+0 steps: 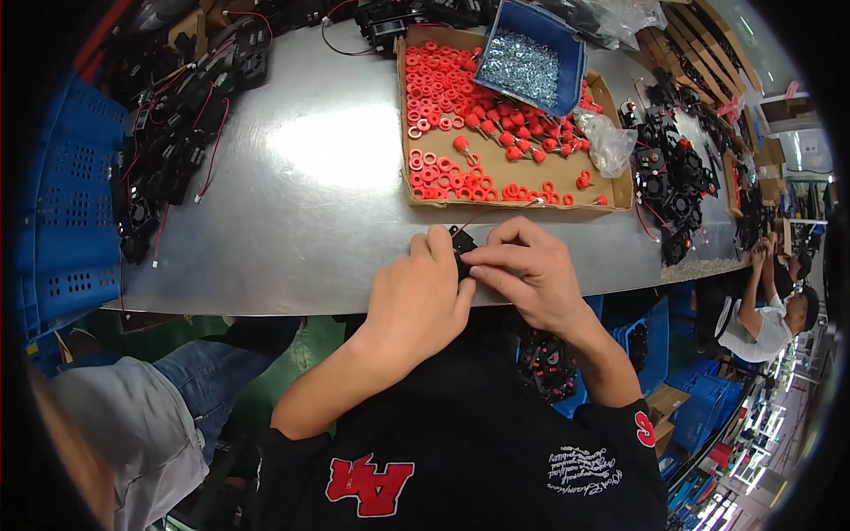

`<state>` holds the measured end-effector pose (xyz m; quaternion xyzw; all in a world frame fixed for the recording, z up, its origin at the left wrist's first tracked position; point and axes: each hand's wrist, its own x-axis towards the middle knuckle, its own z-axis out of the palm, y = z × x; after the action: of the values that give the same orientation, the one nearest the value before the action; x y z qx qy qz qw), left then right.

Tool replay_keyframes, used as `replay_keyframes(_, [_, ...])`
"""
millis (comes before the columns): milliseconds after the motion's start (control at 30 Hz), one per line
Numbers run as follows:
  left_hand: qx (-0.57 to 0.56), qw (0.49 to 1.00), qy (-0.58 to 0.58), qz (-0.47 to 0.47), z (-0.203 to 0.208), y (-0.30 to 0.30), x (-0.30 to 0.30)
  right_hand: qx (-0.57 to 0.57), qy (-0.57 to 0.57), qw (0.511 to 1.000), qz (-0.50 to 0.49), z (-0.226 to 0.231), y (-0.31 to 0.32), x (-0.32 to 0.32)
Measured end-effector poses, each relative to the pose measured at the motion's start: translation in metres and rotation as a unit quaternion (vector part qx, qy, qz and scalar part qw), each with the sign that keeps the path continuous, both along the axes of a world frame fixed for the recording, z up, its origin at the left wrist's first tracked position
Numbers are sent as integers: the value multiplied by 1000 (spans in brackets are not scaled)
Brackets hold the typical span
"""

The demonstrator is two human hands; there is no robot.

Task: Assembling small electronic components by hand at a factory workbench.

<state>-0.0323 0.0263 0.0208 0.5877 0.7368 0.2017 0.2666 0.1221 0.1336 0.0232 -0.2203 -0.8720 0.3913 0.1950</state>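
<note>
A small black plastic part (463, 242) with a thin red wire is held just over the near edge of the metal bench, its lower side hidden by fingers. My left hand (414, 296) is closed around its left side. From the right, the thumb and index finger of my right hand (534, 270) are pinched together against the part's edge; whatever lies between those fingertips is too small or hidden to make out. The wire runs up and right to a small white connector (537, 203) beside the cardboard tray's front edge.
The cardboard tray (522, 205) holds red rings, red-capped pieces and a blue bin (571, 80) of small metal parts. Black fan units (164, 168) with wires lie left, more fan units (673, 181) right. A blue crate (71, 203) stands left. Co-workers sit on both sides.
</note>
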Motion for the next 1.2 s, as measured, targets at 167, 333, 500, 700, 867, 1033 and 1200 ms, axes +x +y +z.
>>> replay_keyframes(167, [0,1000,14,-7,1,0,0,-2,-11,1000,-11,4,-5,-1])
replay_keyframes(333, [9,1000,6,-2,0,0,0,64,17,997,-36,5,-7,0])
replay_keyframes(500, [1,1000,7,1,1,1,0,105,-28,994,5,13,-6,-2])
replay_keyframes(700, [-6,1000,10,1,2,2,1,167,-68,981,71,18,1,-4])
replay_keyframes(867, [-7,1000,3,1,3,3,0,191,-84,973,101,21,3,-8])
replay_keyframes(1033, [-12,1000,-2,5,5,2,0,180,-115,970,119,27,1,-8])
replay_keyframes(1200, [10,1000,3,5,-1,0,0,200,-144,962,117,33,-5,-9])
